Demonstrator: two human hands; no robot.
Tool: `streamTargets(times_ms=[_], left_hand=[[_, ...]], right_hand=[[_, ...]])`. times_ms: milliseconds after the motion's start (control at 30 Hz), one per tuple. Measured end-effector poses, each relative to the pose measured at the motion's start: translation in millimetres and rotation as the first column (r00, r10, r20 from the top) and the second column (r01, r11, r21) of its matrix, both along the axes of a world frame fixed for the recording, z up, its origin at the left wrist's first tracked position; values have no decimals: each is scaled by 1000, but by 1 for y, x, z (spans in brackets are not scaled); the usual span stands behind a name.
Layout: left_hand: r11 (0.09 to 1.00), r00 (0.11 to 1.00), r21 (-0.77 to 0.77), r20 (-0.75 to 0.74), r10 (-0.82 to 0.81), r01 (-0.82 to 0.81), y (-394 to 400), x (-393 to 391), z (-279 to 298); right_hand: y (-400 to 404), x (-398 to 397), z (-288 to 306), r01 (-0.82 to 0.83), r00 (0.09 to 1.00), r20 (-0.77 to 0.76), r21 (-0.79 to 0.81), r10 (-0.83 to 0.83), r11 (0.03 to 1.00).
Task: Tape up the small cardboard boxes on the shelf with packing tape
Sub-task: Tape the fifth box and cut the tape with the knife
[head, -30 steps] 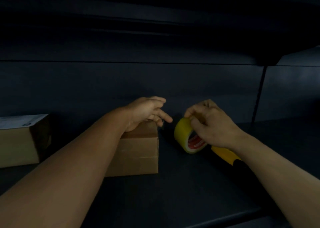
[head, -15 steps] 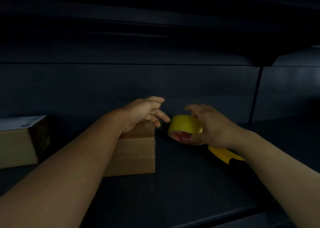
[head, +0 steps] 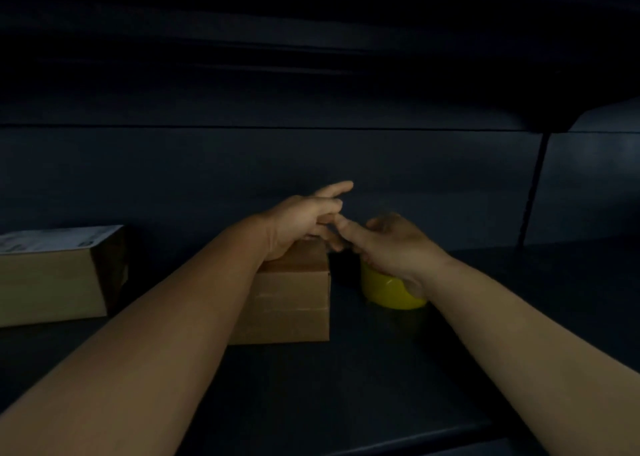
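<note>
Now the yellow tape roll (head: 391,291), held upright a second ago, has been laid flat just right of the small cardboard box (head: 292,296). It is loosely covered by the right hand (head: 391,248); the left hand (head: 304,218), fingers spread, rests on the box. Taping has evidently not begun.

Dim, murky view; upper shelf in deep shadow, hands slightly blurred.

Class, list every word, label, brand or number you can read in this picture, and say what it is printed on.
None can be read.
White label on top of the left cardboard box: print too blurred to read.
Yellow tape roll, small cardboard box: no text visible.
</note>
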State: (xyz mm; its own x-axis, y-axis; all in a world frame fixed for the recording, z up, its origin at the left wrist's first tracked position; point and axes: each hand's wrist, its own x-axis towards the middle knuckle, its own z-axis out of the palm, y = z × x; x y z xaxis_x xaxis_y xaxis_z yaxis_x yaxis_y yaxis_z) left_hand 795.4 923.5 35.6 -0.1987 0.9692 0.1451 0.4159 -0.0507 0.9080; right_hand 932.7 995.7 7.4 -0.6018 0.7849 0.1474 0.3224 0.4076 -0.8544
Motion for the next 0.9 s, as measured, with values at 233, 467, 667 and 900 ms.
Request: streamTargets(times_ms=[233, 467, 667, 900], left_hand=[[999, 999, -33, -33, -41, 39, -2, 1, 2], [998, 998, -60, -55, -37, 33, -2, 4, 5], [999, 999, -47, -48, -15, 13, -2, 6, 4], [973, 901, 69, -368, 232, -222, -15, 4, 15]], right_hand=[[-12, -26, -7, 28, 975, -205, -254, -83, 967], [-11, -30, -16, 56, 934, -326, -272, -146, 961], [-15, -31, -16, 17, 914, -376, -343, -154, 939], [-18, -29, -16, 9, 911, -378, -380, -165, 925]])
